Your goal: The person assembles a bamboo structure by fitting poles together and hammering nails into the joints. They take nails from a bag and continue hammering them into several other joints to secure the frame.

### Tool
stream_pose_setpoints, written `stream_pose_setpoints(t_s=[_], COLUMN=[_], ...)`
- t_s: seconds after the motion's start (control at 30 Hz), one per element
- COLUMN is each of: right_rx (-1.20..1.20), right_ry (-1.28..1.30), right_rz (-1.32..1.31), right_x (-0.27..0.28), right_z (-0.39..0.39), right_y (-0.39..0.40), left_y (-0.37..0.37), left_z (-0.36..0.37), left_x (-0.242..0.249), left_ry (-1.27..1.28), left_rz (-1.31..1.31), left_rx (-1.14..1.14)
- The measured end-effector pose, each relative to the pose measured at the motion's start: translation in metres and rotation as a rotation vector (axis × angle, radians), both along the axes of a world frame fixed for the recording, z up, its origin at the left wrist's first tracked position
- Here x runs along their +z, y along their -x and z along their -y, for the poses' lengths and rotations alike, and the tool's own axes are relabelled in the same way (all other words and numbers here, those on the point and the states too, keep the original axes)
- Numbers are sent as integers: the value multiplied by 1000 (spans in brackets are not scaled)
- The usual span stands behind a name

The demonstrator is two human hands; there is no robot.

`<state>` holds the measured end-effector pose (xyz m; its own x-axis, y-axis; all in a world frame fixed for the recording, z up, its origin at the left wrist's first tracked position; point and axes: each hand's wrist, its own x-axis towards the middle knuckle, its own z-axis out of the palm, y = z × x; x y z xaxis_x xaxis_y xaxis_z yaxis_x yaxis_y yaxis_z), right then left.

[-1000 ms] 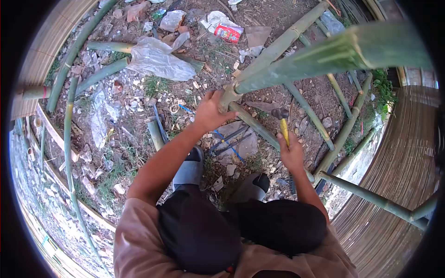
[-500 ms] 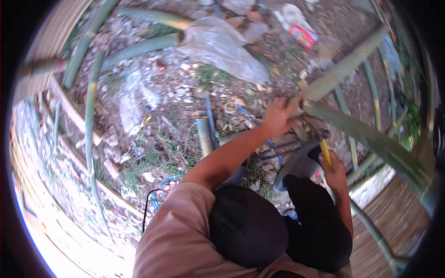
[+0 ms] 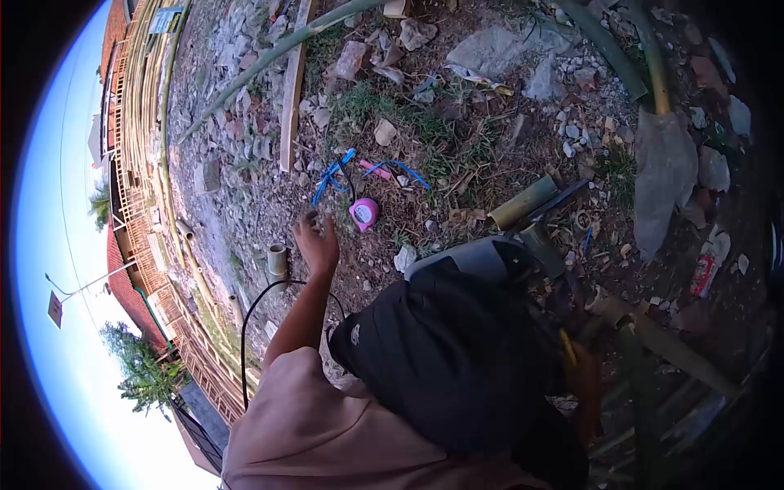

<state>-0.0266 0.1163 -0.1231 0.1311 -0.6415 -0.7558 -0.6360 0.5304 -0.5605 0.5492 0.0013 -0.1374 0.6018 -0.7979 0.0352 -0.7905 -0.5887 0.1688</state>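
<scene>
My left hand (image 3: 317,245) reaches out over the stony ground with its fingers apart and nothing in it. Just right of its fingertips lies a pink tape measure (image 3: 364,212), and beyond that a blue cord (image 3: 331,181). At the lower right, in shadow, my right hand (image 3: 583,369) is closed round the yellow handle (image 3: 567,346) of a tool. The tool's working end is too dark to make out. Close to the right hand is a joint of bamboo poles (image 3: 665,343). The dark cap in front hides part of the ground between the hands.
Cut bamboo pieces (image 3: 524,202) lie in front of the cap. A short bamboo stub (image 3: 278,260) stands left of the left hand. A wooden plank (image 3: 296,90), a long green pole (image 3: 269,57), rubble and a plastic sheet (image 3: 665,175) cover the ground. A black cable (image 3: 245,343) loops at the left.
The view has swung to the left. My left hand has let go of the bamboo joint and now reaches beside the tape measure. My right hand still grips the yellow-handled tool.
</scene>
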Motion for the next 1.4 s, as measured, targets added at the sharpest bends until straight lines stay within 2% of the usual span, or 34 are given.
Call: stream_pose_setpoints(t_s=[0.07, 0.1, 0.13, 0.17, 0.23, 0.27, 0.3, 0.4, 0.47, 0.6, 0.73, 0.77, 0.8, 0.87, 0.9, 0.93, 1.0, 1.03, 1.13, 1.17, 1.23, 1.3, 1.33, 1.37, 1.4], right_rx=[21, 35, 26, 14, -9, -41, -21, -1, 30, 37, -58, -132, -191, -107, -110, -122, -296, -377, -927, -967, -1282, -1489, -1618, -1654, -1762], right_ry=[-56, -66, -60, -50, -21, 16, 4, 105, 101, 73, 83, 208, 144, 521, 516, 367, 481, 424, 685, 658, 385, 102, -46, -77, -350], right_rz=[-56, -44, -77, -118, -125, -126, -130, -207, -224, -297, -380, -403, -284, -454, -497, -495, -548, -635, -1100, -1151, -1367, -1456, -1478, -1518, -1506], right_x=[2, 1, 0, -1, -8, -14, -20, -27, -30, -17, -10, -25, -31, -36, -32, -23, 0, 9, 26, 31, 44, 44, 35, 31, 29], right_z=[4, 4, 3, 2, -8, -15, -24, -30, -17, -10, -12, -23, -34, -35, -45, -51, -68, -86, -140, -160, -205, -245, -269, -284, -294], right_y=[-1, -4, -6, -6, -7, -8, -5, -4, -7, -7, -33, -39, -33, -54, -61, -69, -86, -95, -132, -146, -192, -244, -274, -303, -329], left_y=[-32, -40, -51, -71, -107, -88, -83, -68, -49, -43, -64, -71, -77, -84, -83, -78, -58, -39, 69, 117, 223, 322, 371, 418, 457], left_z=[-74, -103, -133, -154, -185, -171, -165, -176, -194, -213, -173, -152, -128, -61, -21, 16, 103, 148, 261, 286, 307, 320, 305, 279, 247], left_x=[-1, 4, -2, -7, -9, 7, 7, 1, 1, 6, -3, -6, -10, -21, -25, -30, -33, -32, -20, -12, 8, 13, 23, 37, 55], left_ry=[-290, -435, -527, -540, -622, -568, -578, -1330, -1501, -1532, -1494, -1483, -1479, -1460, -1442, -1440, -1402, -1372, -1185, -1085, -777, -641, -663, -684, -665], left_rz=[183, 178, 303, 305, -141, -481, -485, -795, -815, -839, -791, -772, -752, -711, -697, -693, -675, -670, -643, -641, -606, -692, -789, -890, -1003], left_rx=[468, 626, 703, 710, 885, 902, 924, 429, 228, 127, 19, -23, -73, -188, -244, -311, -446, -522, -867, -1019, -1424, -1763, -1880, -1990, -2131])
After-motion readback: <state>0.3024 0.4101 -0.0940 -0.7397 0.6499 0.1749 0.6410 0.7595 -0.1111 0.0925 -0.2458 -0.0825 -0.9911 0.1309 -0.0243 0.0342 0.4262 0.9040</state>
